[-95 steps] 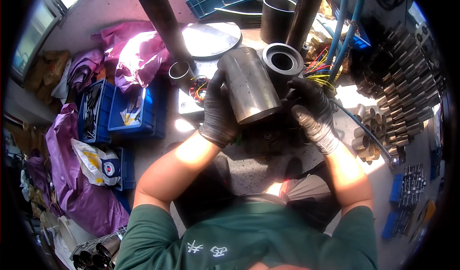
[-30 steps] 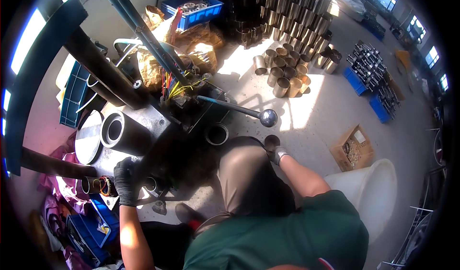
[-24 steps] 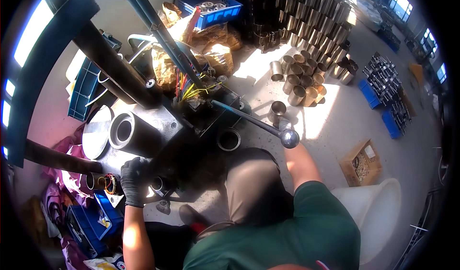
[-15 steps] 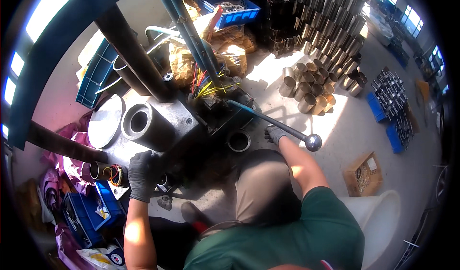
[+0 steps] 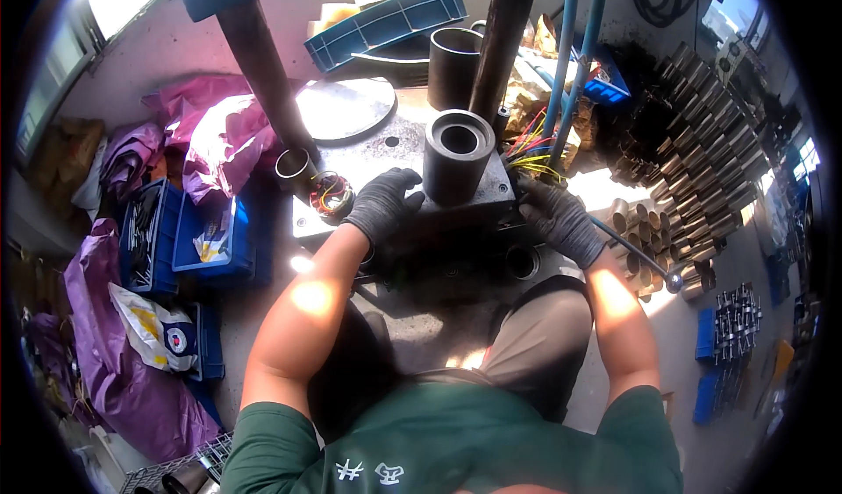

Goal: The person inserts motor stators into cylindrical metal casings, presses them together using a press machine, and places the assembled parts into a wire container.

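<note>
My left hand (image 5: 386, 204), in a dark grey glove, hovers at the front edge of the metal press table (image 5: 368, 156). Its fingers are apart, with nothing between them. Just to its right, a thick-walled steel cylinder (image 5: 454, 174) stands upright on the table. My right hand (image 5: 561, 220), gloved alike, is beside the table's right corner, by the coloured wires (image 5: 531, 153). Its fingers look spread and I see nothing held. Behind that hand a lever with a ball end (image 5: 673, 282) slants out to the right. A wire-wound coil in a metal ring (image 5: 331, 196) sits at the table's left.
Dark press columns (image 5: 263, 82) rise behind the table, near a round metal plate (image 5: 346, 108). Blue bins (image 5: 210, 239) and purple sacking (image 5: 114, 336) lie at left. Stacked metal tubes (image 5: 702, 161) stand at right. A ring (image 5: 523, 263) is below the table.
The view has swung left. My right hand has come from beside the ball-ended lever to the table's right corner. My left hand has moved from the table's left front toward the cylinder.
</note>
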The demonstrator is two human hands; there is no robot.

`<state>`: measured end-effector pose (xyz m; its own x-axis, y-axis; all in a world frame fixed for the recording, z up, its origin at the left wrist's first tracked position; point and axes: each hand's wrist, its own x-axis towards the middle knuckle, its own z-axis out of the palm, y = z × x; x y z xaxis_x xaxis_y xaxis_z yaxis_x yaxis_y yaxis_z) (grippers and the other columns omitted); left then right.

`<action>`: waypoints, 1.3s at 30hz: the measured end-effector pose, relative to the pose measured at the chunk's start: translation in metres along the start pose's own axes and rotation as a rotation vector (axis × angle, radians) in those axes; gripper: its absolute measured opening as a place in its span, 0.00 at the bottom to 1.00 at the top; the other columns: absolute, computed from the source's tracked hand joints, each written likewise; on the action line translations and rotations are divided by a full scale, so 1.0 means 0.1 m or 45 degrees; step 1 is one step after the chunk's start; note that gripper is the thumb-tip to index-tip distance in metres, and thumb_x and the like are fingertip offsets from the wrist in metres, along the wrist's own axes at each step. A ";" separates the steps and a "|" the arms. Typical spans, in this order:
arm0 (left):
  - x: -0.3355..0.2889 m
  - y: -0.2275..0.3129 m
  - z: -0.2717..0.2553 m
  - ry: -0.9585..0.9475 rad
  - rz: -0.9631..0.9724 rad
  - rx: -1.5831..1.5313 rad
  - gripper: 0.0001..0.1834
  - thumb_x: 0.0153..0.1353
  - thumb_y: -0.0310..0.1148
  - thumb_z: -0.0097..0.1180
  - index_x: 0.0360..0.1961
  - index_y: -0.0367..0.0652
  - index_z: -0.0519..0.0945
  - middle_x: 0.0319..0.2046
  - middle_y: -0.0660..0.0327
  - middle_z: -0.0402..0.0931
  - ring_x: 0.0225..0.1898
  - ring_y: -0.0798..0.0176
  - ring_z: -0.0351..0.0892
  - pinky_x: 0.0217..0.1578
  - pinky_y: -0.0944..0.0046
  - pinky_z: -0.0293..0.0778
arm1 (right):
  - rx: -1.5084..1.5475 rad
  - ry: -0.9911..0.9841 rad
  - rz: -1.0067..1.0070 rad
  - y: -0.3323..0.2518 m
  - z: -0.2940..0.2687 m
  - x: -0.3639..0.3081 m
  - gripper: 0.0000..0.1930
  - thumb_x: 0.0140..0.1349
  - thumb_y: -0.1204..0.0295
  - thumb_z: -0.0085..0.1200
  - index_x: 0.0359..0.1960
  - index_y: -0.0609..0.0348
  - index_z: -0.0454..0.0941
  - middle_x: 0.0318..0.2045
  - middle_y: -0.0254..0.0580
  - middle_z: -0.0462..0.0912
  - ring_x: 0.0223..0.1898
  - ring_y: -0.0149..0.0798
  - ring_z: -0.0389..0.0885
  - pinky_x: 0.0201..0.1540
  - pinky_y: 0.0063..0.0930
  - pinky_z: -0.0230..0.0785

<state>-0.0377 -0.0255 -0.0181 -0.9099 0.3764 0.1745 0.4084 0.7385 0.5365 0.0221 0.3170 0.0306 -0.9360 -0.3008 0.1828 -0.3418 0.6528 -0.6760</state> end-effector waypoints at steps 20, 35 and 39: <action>0.07 -0.05 0.12 0.401 -0.139 -0.341 0.18 0.66 0.33 0.60 0.54 0.40 0.82 0.48 0.48 0.86 0.52 0.50 0.87 0.56 0.54 0.80 | -0.318 0.415 -0.203 -0.38 0.59 1.37 0.29 0.67 0.55 0.63 0.68 0.49 0.75 0.55 0.55 0.86 0.58 0.57 0.83 0.62 0.44 0.75; 0.09 0.38 0.09 0.666 0.342 -0.229 0.23 0.56 0.27 0.63 0.55 0.42 0.79 0.51 0.46 0.80 0.57 0.39 0.77 0.58 0.43 0.74 | 1.321 0.814 0.873 0.21 1.08 1.60 0.24 0.68 0.58 0.61 0.55 0.66 0.82 0.46 0.52 0.87 0.45 0.44 0.84 0.52 0.31 0.78; 0.21 0.39 0.13 0.825 0.366 -0.131 0.21 0.60 0.32 0.61 0.55 0.42 0.79 0.56 0.50 0.80 0.65 0.42 0.73 0.67 0.41 0.66 | 1.835 0.627 0.840 -0.03 1.34 1.60 0.18 0.68 0.60 0.59 0.46 0.65 0.82 0.40 0.46 0.86 0.41 0.44 0.84 0.46 0.33 0.81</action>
<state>-0.0394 0.0186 -0.0044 -0.6405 0.1167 0.7591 0.6588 0.5916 0.4649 -0.1160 0.1739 -0.0339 -0.9098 0.1655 -0.3807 0.1891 -0.6512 -0.7350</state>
